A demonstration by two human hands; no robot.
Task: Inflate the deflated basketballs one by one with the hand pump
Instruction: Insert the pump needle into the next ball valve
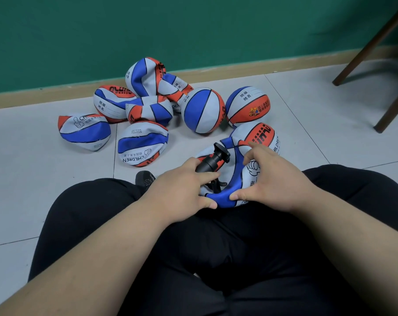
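A seated person grips the hand pump [213,159] in the left hand [184,183] and pinches a limp basketball [252,171] on the lap with the right hand [273,181], two inflated balls [203,110] done on the floor [296,99], a heap of flat balls [143,143] yet to be pumped.

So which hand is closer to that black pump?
Left. The left hand is wrapped round the pump, touching it. The right hand is just to the pump's right, holding the floppy ball.
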